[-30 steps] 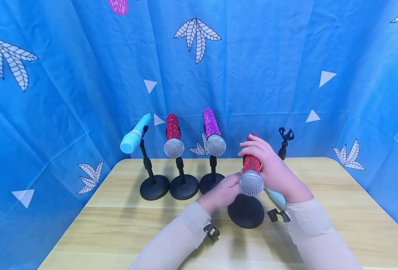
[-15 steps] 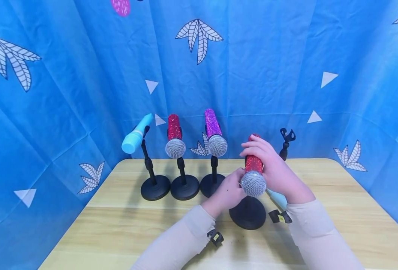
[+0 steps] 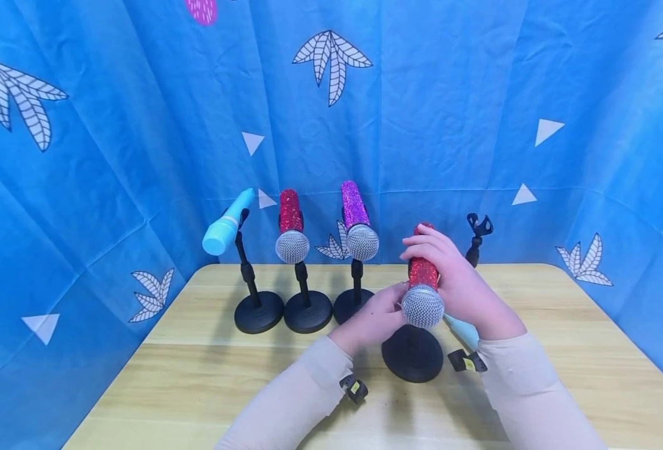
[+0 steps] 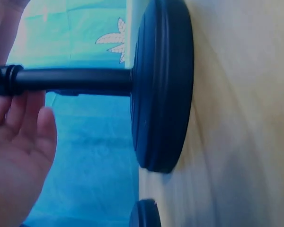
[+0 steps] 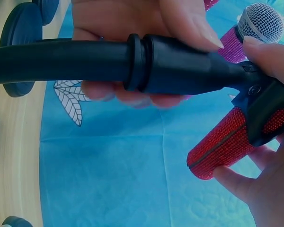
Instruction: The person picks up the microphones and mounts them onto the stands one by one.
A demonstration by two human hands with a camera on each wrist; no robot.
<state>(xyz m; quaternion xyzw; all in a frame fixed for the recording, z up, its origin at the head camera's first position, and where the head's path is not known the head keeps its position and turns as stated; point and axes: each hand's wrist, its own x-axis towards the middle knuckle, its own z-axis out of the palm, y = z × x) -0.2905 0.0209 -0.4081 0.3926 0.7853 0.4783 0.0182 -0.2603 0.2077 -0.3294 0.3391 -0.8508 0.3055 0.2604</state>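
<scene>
A red glittery microphone (image 3: 423, 273) with a silver mesh head sits in the black clip (image 5: 270, 111) of a stand, mesh end toward me. My right hand (image 3: 459, 284) holds it from above and the right, its thumb beside the clip joint in the right wrist view. Below the clip, my left hand (image 3: 380, 315) grips the stand's black pole (image 4: 75, 79) at the collar, its fingers behind the pole in the right wrist view. The round black base (image 3: 412, 354) is under both hands. The mesh head hides part of the pole in the head view.
To the left stand a light blue microphone (image 3: 229, 224), another red microphone (image 3: 291, 215) and a purple microphone (image 3: 355, 212), each on a black stand. A stand with an unfilled clip (image 3: 478, 226) is behind my right hand. A light blue object (image 3: 462, 331) lies beside my right wrist.
My left hand and wrist turn at the pole, rolling one way half a second ago and back now. The right hand and the red microphone stay nearly in place.
</scene>
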